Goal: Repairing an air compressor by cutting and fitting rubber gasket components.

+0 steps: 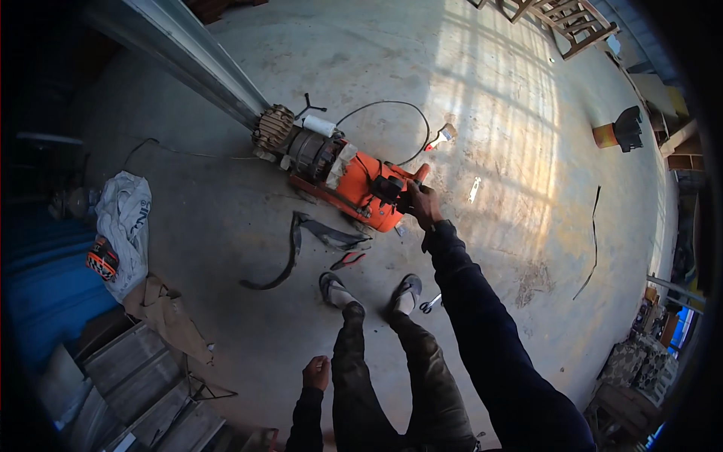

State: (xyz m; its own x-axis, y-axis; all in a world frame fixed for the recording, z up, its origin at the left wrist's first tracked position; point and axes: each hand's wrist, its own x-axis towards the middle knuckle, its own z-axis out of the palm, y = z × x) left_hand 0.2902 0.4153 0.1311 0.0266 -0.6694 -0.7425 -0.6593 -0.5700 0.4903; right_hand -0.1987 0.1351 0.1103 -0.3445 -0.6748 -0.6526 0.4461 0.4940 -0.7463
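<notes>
An orange air compressor (pixel 350 181) lies on the concrete floor in front of my feet, with a finned metal head, a white cylinder (pixel 318 125) and a black box (pixel 388 188) near its right end. My right hand (pixel 425 205) reaches down with its arm stretched out, and its fingers are closed on the compressor's right end, beside the black box; they partly hide the spot they grip. By my left leg hangs my left hand (pixel 316 373), its fingers curled in, with nothing showing in it.
Around the compressor lie a paintbrush (pixel 442 137), a spanner (pixel 474 190), red-handled pliers (pixel 348 261), scissors (pixel 430 304) and a black rubber strip (pixel 290 256). A metal beam (pixel 199 56) stands behind its left end. Wooden boards (pixel 139 365) and a white sack (pixel 123 226) are at left.
</notes>
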